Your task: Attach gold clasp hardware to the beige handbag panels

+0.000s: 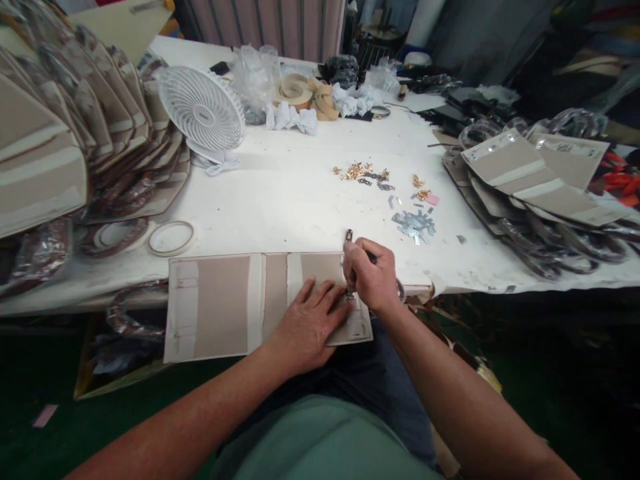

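A flat beige bag panel (225,303) with paler strips lies across the table's front edge and over my lap. My left hand (307,327) presses on its right part, fingers spread. My right hand (370,270) is closed in a fist around a slim upright tool (349,235), whose metal end pokes out above the fingers. I cannot make out its kind. Below that fist, close to my left fingertips, a small metal piece (349,294) shows on the panel. Part of a brown plastic-wrapped handle (123,320) hangs below the panel at left.
Gold fasteners (354,171) and flat silver plates (414,223) lie in loose piles ahead. A white fan (203,113) and tape rolls (171,237) are at left. Stacked bag panels stand at far left (45,147) and right (530,173).
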Motion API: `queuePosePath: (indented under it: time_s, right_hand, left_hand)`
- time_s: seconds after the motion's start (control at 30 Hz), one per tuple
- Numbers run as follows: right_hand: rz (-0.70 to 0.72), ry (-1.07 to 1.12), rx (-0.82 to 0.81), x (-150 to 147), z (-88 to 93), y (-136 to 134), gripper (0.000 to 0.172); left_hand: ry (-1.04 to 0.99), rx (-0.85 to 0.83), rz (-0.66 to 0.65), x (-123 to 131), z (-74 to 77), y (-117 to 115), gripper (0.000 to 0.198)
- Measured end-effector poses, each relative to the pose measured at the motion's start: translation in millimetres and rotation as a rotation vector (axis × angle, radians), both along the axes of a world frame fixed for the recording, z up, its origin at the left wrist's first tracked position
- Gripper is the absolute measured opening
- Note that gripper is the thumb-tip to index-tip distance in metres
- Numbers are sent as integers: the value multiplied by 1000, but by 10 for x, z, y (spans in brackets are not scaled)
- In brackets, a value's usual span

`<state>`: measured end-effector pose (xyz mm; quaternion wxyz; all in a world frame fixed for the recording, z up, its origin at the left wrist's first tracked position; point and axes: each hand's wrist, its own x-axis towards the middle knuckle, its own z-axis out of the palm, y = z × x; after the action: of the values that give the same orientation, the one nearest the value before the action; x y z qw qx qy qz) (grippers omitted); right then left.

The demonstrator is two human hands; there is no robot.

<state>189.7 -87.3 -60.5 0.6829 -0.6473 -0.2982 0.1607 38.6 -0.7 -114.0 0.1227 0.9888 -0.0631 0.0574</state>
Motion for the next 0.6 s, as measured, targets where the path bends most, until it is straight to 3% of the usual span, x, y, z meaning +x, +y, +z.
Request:
queuePosePath:
  time_s: [0.2,0.33,0.6]
  right_hand:
    - [201,-99,-143,16,213,177,49]
    - [308,-277,-263,-37,196,266,48]
    - [500,-399,-344,-58,209,317,43]
  left_hand:
    - [9,-37,16,-35,0,-1,74]
    - [20,-69,27,-38,-7,-1,76]
    - [-7,-109,28,-22,31,-7,69]
